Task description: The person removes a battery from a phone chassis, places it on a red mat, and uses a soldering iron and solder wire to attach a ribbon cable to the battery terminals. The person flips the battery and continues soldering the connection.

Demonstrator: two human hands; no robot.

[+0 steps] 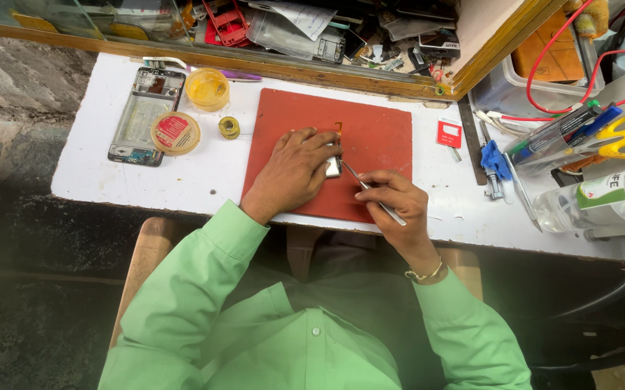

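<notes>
Red mat [377, 137] on the bench [96, 173]: left hand [292, 172] pins a small metal part [333, 167]; right hand [393, 198] grips tweezers [370, 191], tip touching it; prying seems underway, needing steady, gentle pressure.

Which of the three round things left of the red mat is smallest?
The small yellow solder spool, nearest the red mat; the yellow dish and red-labelled tin are wider.
</notes>
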